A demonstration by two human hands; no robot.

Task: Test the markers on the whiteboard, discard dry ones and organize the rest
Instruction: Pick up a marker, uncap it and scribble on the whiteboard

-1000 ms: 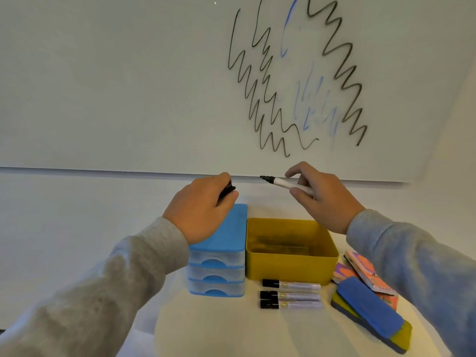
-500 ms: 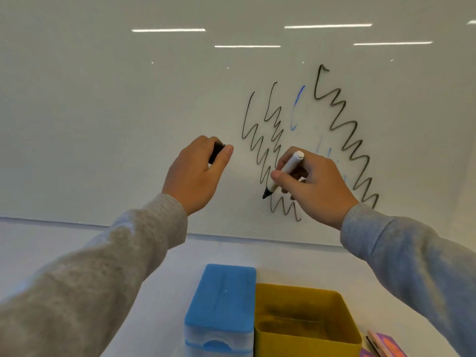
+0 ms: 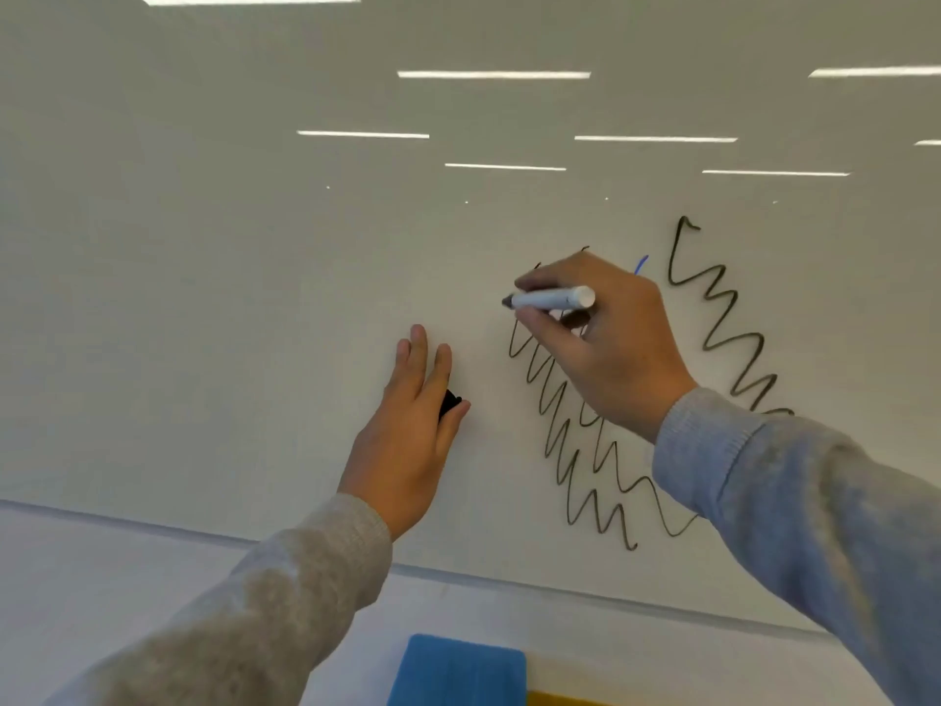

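On whiteboard (image 3: 254, 298), marker (image 3: 552, 298) tip.

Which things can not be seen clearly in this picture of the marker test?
- Head view: the marker tip is blurred, so contact with the whiteboard is unclear.
- The right hand covers part of the black squiggles.
- The cap is mostly hidden by the left hand.
- The blue drawer box and yellow bin are cut off by the bottom edge.

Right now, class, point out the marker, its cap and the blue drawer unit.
marker (image 3: 552, 298): head view, middle of its white barrel.
cap (image 3: 450, 403): head view, black end showing beside the thumb.
blue drawer unit (image 3: 458, 670): head view, its top.
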